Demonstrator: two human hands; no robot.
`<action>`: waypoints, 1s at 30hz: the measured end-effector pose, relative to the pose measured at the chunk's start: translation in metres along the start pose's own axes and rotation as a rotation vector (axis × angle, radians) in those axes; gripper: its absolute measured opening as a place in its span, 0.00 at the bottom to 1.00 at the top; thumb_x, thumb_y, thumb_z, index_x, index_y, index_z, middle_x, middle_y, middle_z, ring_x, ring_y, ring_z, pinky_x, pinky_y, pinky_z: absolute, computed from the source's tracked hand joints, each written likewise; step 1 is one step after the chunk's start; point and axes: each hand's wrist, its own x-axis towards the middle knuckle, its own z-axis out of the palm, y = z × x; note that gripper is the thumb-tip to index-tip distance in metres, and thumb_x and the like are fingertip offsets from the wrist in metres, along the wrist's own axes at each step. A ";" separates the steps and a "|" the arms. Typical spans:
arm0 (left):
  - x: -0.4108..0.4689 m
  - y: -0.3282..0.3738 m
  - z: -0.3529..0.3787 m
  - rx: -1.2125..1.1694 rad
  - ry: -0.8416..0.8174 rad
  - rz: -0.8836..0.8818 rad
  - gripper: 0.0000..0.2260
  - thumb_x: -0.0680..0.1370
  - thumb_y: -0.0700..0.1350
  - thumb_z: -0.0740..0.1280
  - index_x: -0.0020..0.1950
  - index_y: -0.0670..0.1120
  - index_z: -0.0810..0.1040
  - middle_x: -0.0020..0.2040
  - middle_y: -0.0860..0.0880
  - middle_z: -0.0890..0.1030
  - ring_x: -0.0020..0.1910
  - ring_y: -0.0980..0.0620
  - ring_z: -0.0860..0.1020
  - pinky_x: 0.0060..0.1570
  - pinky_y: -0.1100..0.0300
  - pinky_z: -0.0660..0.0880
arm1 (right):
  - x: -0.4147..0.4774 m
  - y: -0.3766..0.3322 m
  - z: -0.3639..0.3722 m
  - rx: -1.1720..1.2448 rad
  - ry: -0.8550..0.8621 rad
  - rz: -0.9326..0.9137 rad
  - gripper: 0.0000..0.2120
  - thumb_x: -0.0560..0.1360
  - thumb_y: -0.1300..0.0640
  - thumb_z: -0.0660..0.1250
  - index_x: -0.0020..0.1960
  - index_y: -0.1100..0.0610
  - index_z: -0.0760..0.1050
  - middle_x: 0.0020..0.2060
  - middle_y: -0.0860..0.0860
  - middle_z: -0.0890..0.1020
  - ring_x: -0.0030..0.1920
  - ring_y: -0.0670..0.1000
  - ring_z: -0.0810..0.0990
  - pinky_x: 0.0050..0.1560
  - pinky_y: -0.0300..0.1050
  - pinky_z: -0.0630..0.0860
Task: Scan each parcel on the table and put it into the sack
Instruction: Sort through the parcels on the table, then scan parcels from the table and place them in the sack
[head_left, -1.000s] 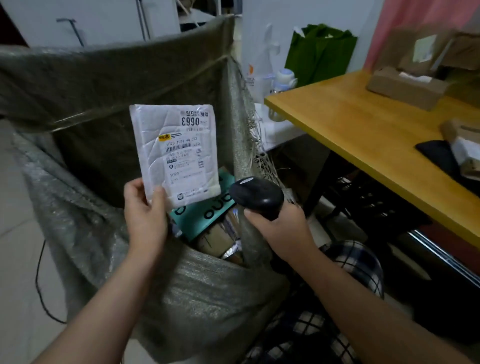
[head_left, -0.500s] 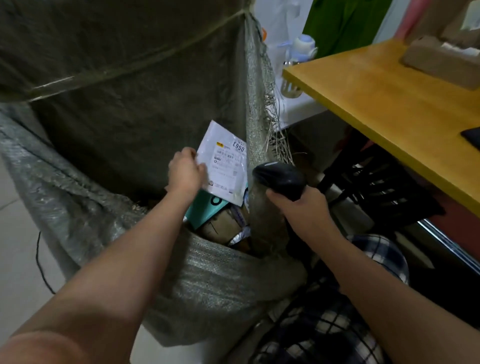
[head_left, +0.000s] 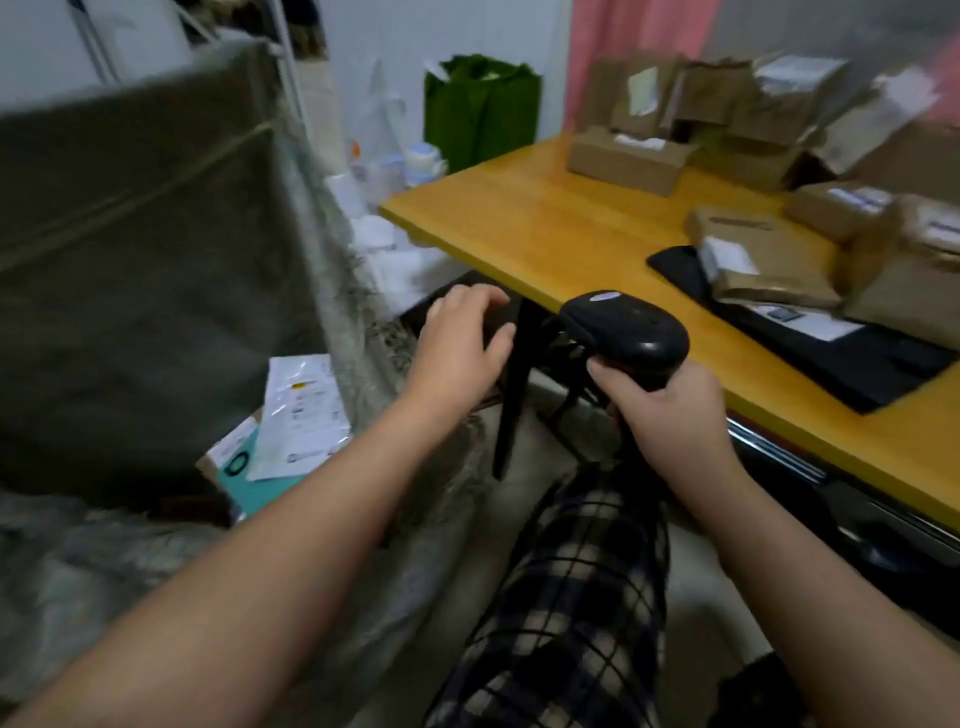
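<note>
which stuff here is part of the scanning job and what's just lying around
Part of the job:
scanner, gripped in the right hand
sack, with a white parcel already in it
cardboard parcels and black mailer on the table
left hand, empty

Lying about:
green bag
bottles
pink curtain

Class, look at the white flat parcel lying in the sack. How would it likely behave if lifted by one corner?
The white flat parcel looks thin, so it would probably flop, not stay stiff. Being so flat, it is likely light. Its plastic-looking skin may be slippery.
</note>
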 end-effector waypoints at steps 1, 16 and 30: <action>0.002 0.019 0.011 -0.021 -0.024 0.042 0.13 0.78 0.45 0.65 0.61 0.44 0.75 0.57 0.46 0.75 0.59 0.46 0.72 0.59 0.56 0.68 | -0.001 0.005 -0.020 -0.005 0.044 0.009 0.08 0.71 0.51 0.74 0.38 0.51 0.76 0.28 0.45 0.77 0.34 0.47 0.77 0.35 0.42 0.71; 0.065 0.212 0.143 -0.150 -0.203 0.309 0.21 0.80 0.54 0.61 0.69 0.44 0.67 0.67 0.44 0.66 0.67 0.44 0.65 0.63 0.53 0.64 | -0.015 0.040 -0.182 0.114 0.508 0.158 0.03 0.73 0.54 0.73 0.42 0.49 0.79 0.35 0.45 0.81 0.40 0.46 0.80 0.40 0.40 0.74; 0.088 0.276 0.163 -0.616 -0.395 -0.120 0.27 0.77 0.51 0.68 0.71 0.42 0.63 0.63 0.46 0.74 0.59 0.47 0.74 0.51 0.58 0.69 | 0.024 0.026 -0.250 0.716 0.516 0.441 0.26 0.72 0.50 0.74 0.66 0.57 0.73 0.56 0.54 0.80 0.54 0.51 0.79 0.53 0.53 0.81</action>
